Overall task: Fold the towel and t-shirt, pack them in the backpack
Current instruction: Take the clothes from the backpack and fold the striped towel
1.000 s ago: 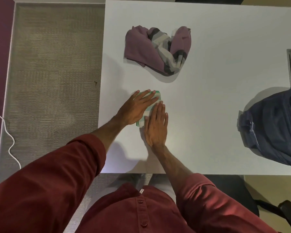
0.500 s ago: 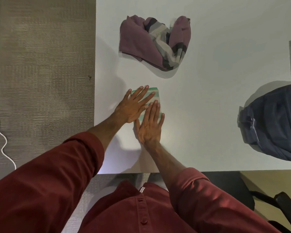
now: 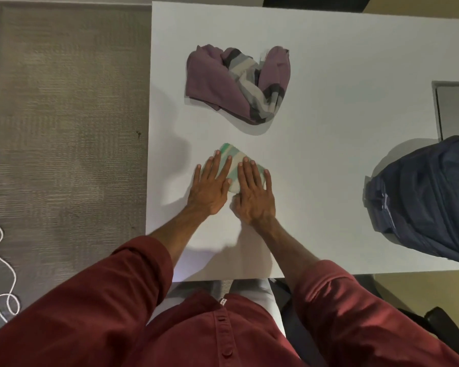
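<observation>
A small folded green-and-cream towel lies on the white table near its front edge. My left hand and my right hand press flat on it side by side, fingers straight, covering most of it. Behind the towel a crumpled purple t-shirt with grey and dark stripes sits in a heap. A dark blue backpack lies on the table's right side, partly cut off by the frame edge.
Grey carpet lies to the left of the table, with a white cable curling on it. A grey panel is set in the table at the right. A chair base shows at bottom right.
My hands have spread apart and now lie parallel on the towel instead of overlapping at an angle. More of the towel's far corner shows. The camera view has shifted.
</observation>
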`<state>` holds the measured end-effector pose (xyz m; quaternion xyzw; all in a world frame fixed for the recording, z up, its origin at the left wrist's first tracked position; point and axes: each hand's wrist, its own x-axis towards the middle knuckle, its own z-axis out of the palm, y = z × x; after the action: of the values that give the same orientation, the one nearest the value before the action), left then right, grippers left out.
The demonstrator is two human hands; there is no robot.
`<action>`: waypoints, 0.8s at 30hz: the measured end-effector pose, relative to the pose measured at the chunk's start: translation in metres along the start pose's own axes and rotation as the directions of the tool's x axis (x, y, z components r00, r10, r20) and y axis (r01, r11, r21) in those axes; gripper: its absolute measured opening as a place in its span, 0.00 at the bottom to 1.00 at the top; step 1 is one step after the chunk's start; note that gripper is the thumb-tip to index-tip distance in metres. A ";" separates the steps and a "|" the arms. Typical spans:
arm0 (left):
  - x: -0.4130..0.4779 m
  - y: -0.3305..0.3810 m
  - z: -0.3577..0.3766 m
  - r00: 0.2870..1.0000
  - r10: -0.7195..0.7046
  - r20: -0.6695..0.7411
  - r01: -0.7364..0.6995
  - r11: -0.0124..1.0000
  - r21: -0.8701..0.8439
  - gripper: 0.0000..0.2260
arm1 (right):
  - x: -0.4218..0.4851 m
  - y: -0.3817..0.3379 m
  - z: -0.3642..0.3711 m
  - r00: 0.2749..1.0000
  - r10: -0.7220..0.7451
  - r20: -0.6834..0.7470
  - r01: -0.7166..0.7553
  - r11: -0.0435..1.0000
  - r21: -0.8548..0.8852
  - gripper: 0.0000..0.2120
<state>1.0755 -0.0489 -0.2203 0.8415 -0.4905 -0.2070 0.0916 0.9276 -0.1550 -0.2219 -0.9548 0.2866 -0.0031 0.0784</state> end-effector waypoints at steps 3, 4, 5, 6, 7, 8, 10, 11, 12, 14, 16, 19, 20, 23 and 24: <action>-0.012 0.011 0.011 0.999 -0.024 0.045 0.026 0.999 -0.044 0.29 | 0.002 0.021 -0.008 0.996 -0.019 0.089 0.027 0.996 -0.087 0.44; -0.015 0.014 0.013 0.998 -0.029 0.056 0.032 0.998 -0.049 0.30 | 0.002 0.025 -0.009 0.995 -0.020 0.098 0.030 0.994 -0.103 0.44; -0.017 0.016 0.014 0.997 -0.035 0.069 0.039 0.998 -0.051 0.30 | 0.001 0.029 -0.010 0.995 -0.013 0.103 0.025 0.993 -0.114 0.43; -0.019 0.017 0.014 0.996 -0.042 0.082 0.046 0.997 -0.054 0.31 | 0.000 0.031 -0.011 0.994 -0.001 0.105 0.014 0.993 -0.121 0.42; -0.020 0.018 0.015 0.995 -0.047 0.092 0.052 0.997 -0.056 0.31 | -0.001 0.032 -0.012 0.994 0.011 0.107 0.002 0.992 -0.124 0.42; -0.021 0.019 0.016 0.994 -0.046 0.097 0.052 0.997 -0.058 0.31 | -0.001 0.033 -0.013 0.993 0.022 0.113 -0.008 0.992 -0.123 0.43; -0.023 0.020 0.018 0.996 -0.038 0.083 0.044 0.997 -0.069 0.31 | 0.000 0.035 -0.014 0.991 0.038 0.132 -0.023 0.993 -0.112 0.43; -0.024 0.020 0.018 0.998 -0.033 0.059 0.038 0.997 -0.070 0.32 | 0.001 0.035 -0.016 0.990 0.051 0.134 -0.038 0.994 -0.101 0.43; -0.026 0.021 0.018 0.999 -0.026 0.027 0.028 0.998 -0.057 0.33 | 0.001 0.035 -0.019 0.989 0.070 0.127 -0.059 0.995 -0.086 0.43; -0.027 0.022 0.013 0.999 0.006 -0.048 -0.005 1.000 0.012 0.34 | -0.001 0.035 -0.023 0.992 0.090 0.092 -0.087 0.996 -0.036 0.41; -0.022 0.024 0.006 0.991 0.061 -0.121 -0.053 0.996 0.069 0.32 | -0.007 0.031 -0.026 0.997 0.080 0.024 -0.081 0.996 0.037 0.37; -0.004 0.030 -0.003 0.982 0.122 -0.147 -0.109 0.989 0.098 0.30 | -0.006 0.014 -0.026 0.992 0.128 -0.018 -0.122 0.971 0.206 0.36; 0.002 0.032 -0.003 0.983 0.123 -0.135 -0.111 0.989 0.094 0.30 | -0.004 0.009 -0.023 0.988 0.157 -0.002 -0.152 0.959 0.238 0.34; 0.011 0.029 0.008 0.994 0.060 -0.088 -0.054 0.996 0.074 0.30 | 0.000 0.004 -0.014 0.968 0.241 0.071 -0.251 0.935 0.250 0.34; 0.012 0.028 0.012 0.997 0.039 -0.071 -0.035 0.998 0.052 0.30 | 0.001 0.007 -0.009 0.963 0.255 0.084 -0.268 0.934 0.237 0.34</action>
<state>1.0539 -0.0727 -0.2243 0.8413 -0.5074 -0.1623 0.0915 0.9239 -0.1623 -0.2138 -0.8909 0.4061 -0.0032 0.2035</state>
